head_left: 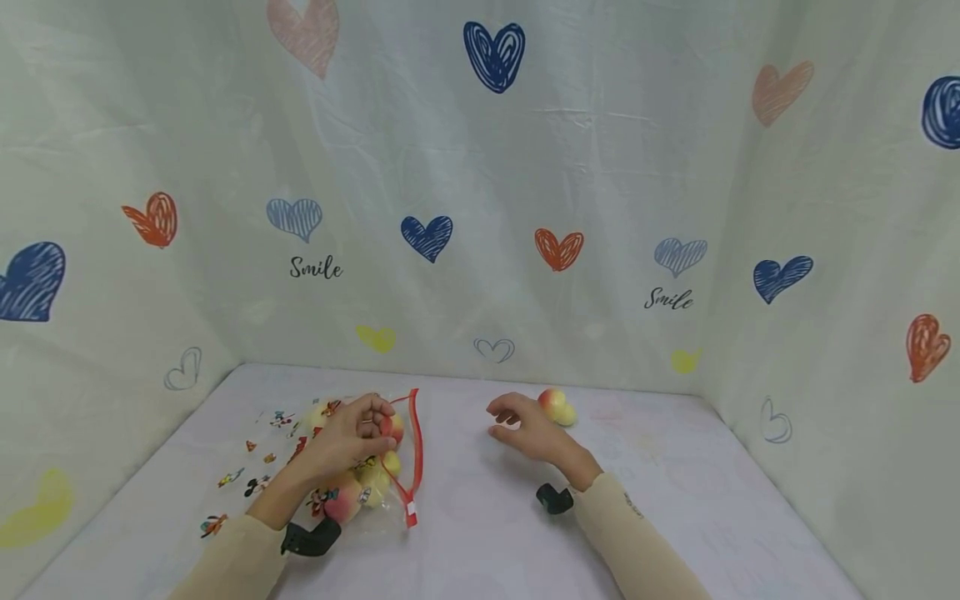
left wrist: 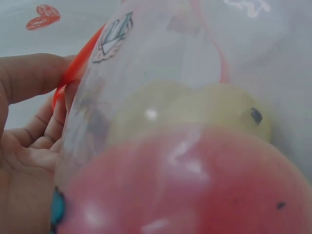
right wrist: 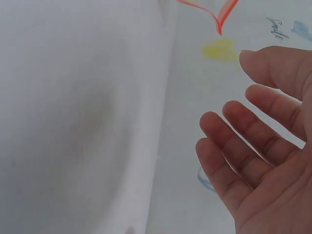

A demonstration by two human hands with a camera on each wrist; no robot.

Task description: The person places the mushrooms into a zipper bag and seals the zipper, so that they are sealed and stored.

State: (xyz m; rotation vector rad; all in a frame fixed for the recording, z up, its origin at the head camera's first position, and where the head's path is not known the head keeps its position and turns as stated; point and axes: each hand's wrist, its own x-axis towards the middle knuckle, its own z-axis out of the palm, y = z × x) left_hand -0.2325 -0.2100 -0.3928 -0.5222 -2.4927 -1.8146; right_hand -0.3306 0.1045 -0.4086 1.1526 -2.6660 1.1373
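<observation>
One clear printed bag (head_left: 298,450), left side of the surface (head_left: 465,500), at least two red-and-yellow fruits (head_left: 345,498) inside; exact count hidden by hand and prints. Left hand (head_left: 347,437): fingers pinching bag's red strip (head_left: 418,442). Right hand (head_left: 531,429): fingers released, loosely bent. Loose fruit (head_left: 553,406) just beyond right hand, one piece or two, can't tell.

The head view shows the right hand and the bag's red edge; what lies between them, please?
Only bare tabletop lies between the right hand and the bag's red edge, as the head view shows.
</observation>
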